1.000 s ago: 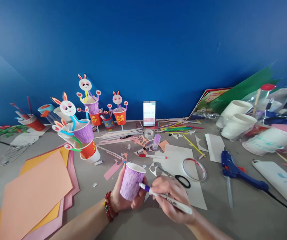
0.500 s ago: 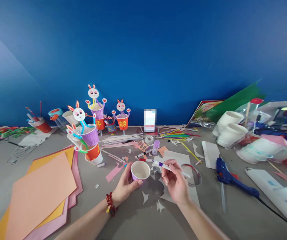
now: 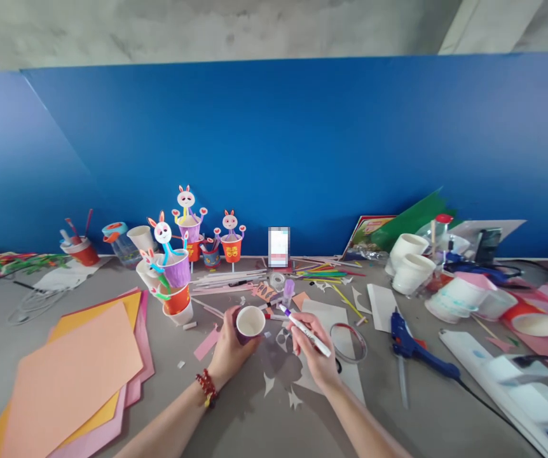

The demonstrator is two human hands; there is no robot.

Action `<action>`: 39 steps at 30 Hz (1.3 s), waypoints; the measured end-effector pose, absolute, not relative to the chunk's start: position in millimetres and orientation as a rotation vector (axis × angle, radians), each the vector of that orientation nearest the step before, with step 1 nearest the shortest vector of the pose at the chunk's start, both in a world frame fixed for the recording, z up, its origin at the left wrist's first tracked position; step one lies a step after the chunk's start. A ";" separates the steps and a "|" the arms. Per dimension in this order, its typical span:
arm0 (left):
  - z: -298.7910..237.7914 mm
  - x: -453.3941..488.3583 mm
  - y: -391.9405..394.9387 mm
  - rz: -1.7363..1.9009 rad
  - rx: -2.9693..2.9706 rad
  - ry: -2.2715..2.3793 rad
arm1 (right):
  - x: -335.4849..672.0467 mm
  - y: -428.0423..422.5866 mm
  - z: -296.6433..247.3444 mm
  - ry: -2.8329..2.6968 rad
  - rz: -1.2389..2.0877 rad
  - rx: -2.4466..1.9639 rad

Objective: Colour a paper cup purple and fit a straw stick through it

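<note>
My left hand [image 3: 232, 346] is wrapped round a paper cup [image 3: 250, 320], white inside, with its open mouth facing up toward me. A purple-tipped white marker [image 3: 308, 332] lies in the fingers of my right hand [image 3: 316, 350], its purple end pointing at the cup but apart from it. Behind the cup stands a small clear purple bottle or cap [image 3: 288, 291]. White paper scraps [image 3: 294, 399] lie on the table between my forearms. To the left stand stacked purple and orange cups [image 3: 177, 270] with paper rabbit heads on them.
Coloured paper sheets [image 3: 78, 375] are piled at left. A blue glue gun [image 3: 417, 346] with its cord and a white power strip [image 3: 488, 388] lie at right. White cups [image 3: 413, 273] stand behind them. A phone [image 3: 279, 247] stands against the blue wall.
The view has tilted up, showing the concrete above the blue wall. The marker has turned in my right hand, so its purple end points up and left. My left hand still holds the cup.
</note>
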State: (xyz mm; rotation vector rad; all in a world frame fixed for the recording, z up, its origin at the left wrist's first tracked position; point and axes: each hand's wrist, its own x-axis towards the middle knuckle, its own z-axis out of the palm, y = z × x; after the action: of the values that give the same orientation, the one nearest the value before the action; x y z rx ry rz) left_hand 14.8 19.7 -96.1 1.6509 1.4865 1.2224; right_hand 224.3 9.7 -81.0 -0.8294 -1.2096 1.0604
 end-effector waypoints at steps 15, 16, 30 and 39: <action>-82.8 6.7 13.3 1.565 1.275 1.328 | 245.5 23.5 -72.1 -0.967 0.807 -0.917; -77.2 6.2 14.0 1.554 1.211 1.322 | 247.6 25.0 -71.5 -0.949 0.796 -0.916; -50.1 -35.3 55.7 0.944 1.905 1.419 | 243.4 24.2 -70.2 -0.960 0.852 -0.920; -49.1 -28.3 51.9 0.726 2.147 1.033 | 269.6 19.7 -27.1 -0.803 0.609 -0.913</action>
State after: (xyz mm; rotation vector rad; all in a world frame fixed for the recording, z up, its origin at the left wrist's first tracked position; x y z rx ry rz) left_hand -28.3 51.9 -49.1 2.1467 1.0331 0.7262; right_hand 269.6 19.7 -27.1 -0.9131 -0.8026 0.6086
